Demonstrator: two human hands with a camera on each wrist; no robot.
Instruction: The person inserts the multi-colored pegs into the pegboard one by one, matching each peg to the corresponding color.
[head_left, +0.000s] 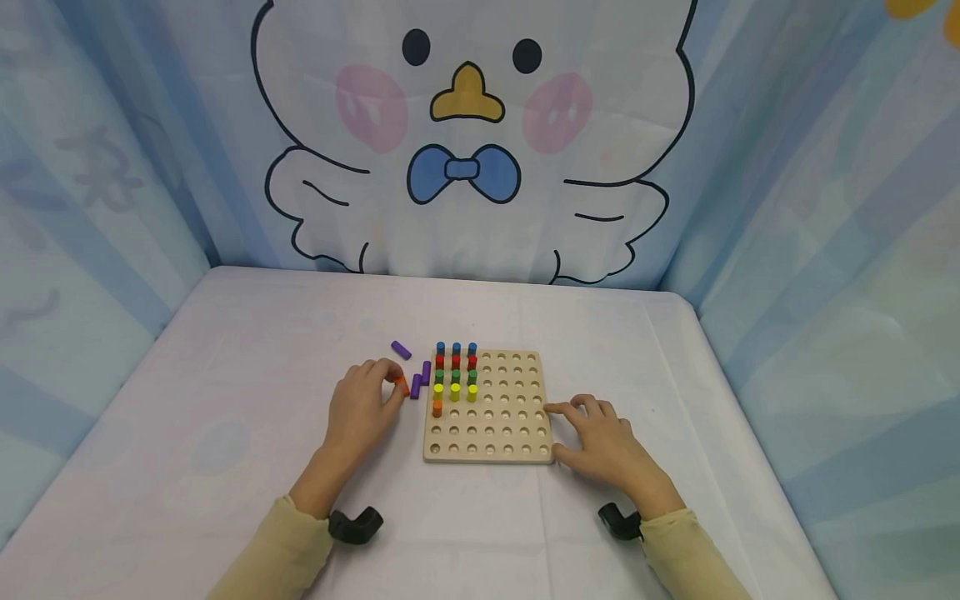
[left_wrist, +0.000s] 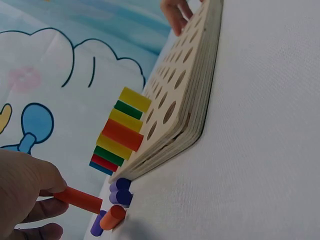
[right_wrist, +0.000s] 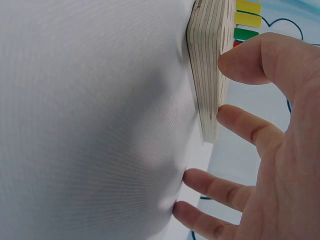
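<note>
Left of the wooden pegboard [head_left: 510, 455], my left hand [head_left: 363, 404] pinches an orange peg [left_wrist: 80, 200] between thumb and finger. Below that peg, a second orange peg [left_wrist: 113, 217] lies on the table near several purple pegs [head_left: 416, 386]. Rows of blue, red, green and yellow pegs [head_left: 455, 392] stand upright in the board's left columns. A single orange peg [head_left: 437, 408] stands under the yellow row. My right hand [head_left: 603, 442] has its thumb and index fingertip at the board's right edge, its other fingers spread and touching the cloth.
A white cloth [head_left: 225, 517] covers the table. Behind it hangs a curtain [head_left: 465, 225] with a cartoon bird, and more curtains flank both sides. One purple peg [head_left: 401, 350] lies farther back, left of the board.
</note>
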